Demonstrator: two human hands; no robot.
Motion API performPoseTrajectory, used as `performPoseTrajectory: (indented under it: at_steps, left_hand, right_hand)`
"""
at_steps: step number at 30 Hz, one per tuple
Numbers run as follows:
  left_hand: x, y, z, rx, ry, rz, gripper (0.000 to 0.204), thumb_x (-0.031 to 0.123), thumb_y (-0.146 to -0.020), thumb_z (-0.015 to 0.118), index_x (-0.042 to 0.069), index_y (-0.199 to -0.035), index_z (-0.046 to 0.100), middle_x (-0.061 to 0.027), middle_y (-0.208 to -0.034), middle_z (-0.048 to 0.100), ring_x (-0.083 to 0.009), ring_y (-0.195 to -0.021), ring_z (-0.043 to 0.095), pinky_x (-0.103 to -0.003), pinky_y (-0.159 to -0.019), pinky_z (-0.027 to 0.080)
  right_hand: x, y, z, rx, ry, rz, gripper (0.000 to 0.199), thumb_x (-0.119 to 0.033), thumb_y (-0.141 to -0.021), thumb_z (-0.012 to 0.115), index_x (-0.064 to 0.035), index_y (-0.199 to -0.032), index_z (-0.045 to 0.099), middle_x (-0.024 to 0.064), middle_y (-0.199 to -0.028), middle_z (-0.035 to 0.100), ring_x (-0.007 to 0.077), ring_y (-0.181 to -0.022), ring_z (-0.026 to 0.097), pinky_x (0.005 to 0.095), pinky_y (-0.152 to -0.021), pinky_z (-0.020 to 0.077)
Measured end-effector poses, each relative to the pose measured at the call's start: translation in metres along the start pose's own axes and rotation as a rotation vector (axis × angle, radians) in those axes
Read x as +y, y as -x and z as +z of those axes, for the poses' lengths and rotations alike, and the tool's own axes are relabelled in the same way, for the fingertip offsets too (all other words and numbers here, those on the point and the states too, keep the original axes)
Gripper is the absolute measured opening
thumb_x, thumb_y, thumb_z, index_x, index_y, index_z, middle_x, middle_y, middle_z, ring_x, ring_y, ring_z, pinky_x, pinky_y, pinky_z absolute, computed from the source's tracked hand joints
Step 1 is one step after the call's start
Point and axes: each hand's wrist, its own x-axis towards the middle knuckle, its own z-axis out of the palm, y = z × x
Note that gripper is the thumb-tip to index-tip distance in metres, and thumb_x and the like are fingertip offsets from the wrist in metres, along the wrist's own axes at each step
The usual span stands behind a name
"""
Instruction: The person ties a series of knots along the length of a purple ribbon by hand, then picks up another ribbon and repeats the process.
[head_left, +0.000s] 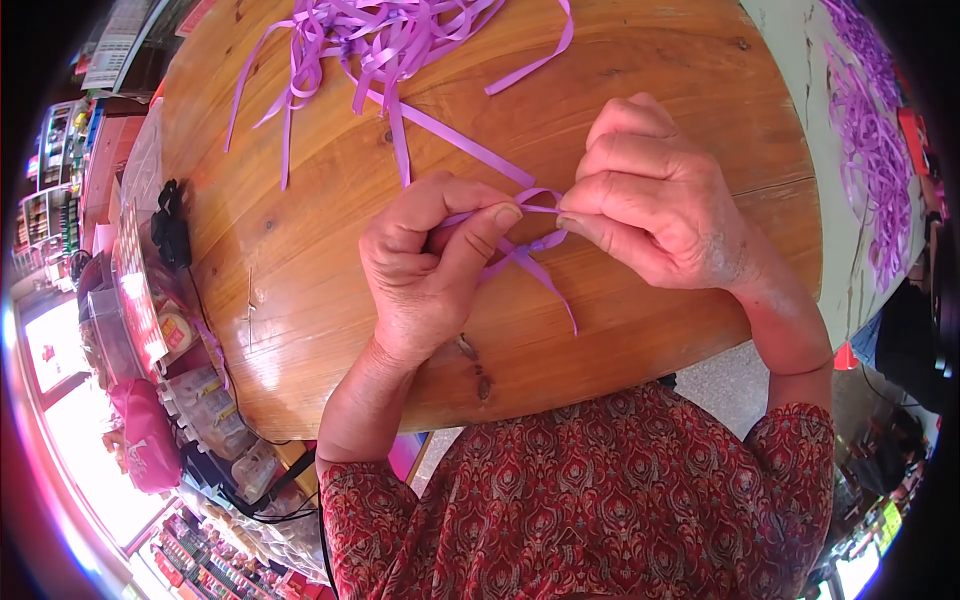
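Note:
A narrow purple ribbon (528,259) is stretched between my two hands above the wooden table (640,330). My left hand (430,250) pinches it between thumb and forefinger, its other fingers curled in. My right hand (660,195) closes on the ribbon too, thumb against forefinger, a short way to the right. Between and below the fingertips the ribbon forms loops with a small knot, and one loose tail hangs toward me. Beyond my hands lies a tangled heap of similar purple ribbons (400,40), several ends trailing nearer.
More purple ribbons (870,170) lie on a pale surface (835,290) to the right. A dark object with a cord (172,225) rests at the table's left edge. Plastic boxes (205,400) and a pink bag (148,435) stand left of the table. Shelves (45,215) line the far left.

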Motion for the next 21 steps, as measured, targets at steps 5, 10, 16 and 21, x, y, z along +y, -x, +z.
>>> performPoseTrajectory:
  at_steps: [5,10,16,21]
  left_hand:
    - [0.002,-0.001,-0.004,-0.004,-0.048,0.022,0.005,-0.004,-0.084,0.065,0.0,-0.083,0.065,0.0017,-0.071,0.059,-0.0004,-0.061,0.051,-0.015,-0.053,0.04]
    - [0.002,-0.002,-0.002,0.014,0.025,-0.044,0.004,-0.004,-0.083,0.065,0.0,-0.084,0.065,0.0019,-0.072,0.06,-0.0014,-0.062,0.053,-0.016,-0.054,0.043]
    - [-0.013,-0.006,-0.003,0.074,0.36,-0.199,0.004,-0.001,-0.084,0.066,0.002,-0.087,0.065,0.0025,-0.077,0.062,-0.0026,-0.069,0.054,-0.017,-0.064,0.045]
    - [-0.006,-0.005,-0.003,0.117,0.4,-0.22,0.003,-0.001,-0.087,0.061,0.002,-0.087,0.062,0.0045,-0.071,0.053,-0.0029,-0.059,0.039,-0.017,-0.052,0.029]
  right_hand:
    - [0.001,0.0,0.001,0.007,-0.022,-0.006,0.014,-0.009,-0.069,0.076,-0.0048,-0.074,0.064,0.0013,-0.068,0.052,0.019,-0.068,0.049,0.0327,-0.063,0.0364]
    - [0.004,0.001,0.003,0.019,0.008,-0.019,0.014,-0.009,-0.07,0.076,-0.0046,-0.075,0.064,0.0015,-0.069,0.052,0.0191,-0.067,0.049,0.0321,-0.063,0.0371]
    - [0.014,0.002,0.007,0.014,-0.079,0.09,0.03,-0.016,-0.069,0.078,-0.0034,-0.094,0.066,0.0059,-0.081,0.059,0.0232,-0.076,0.056,0.0337,-0.07,0.0456]
    - [0.018,0.0,0.002,0.014,-0.056,0.168,0.041,-0.017,-0.068,0.079,-0.0037,-0.104,0.065,0.0076,-0.089,0.063,0.0242,-0.083,0.058,0.0341,-0.073,0.0477]
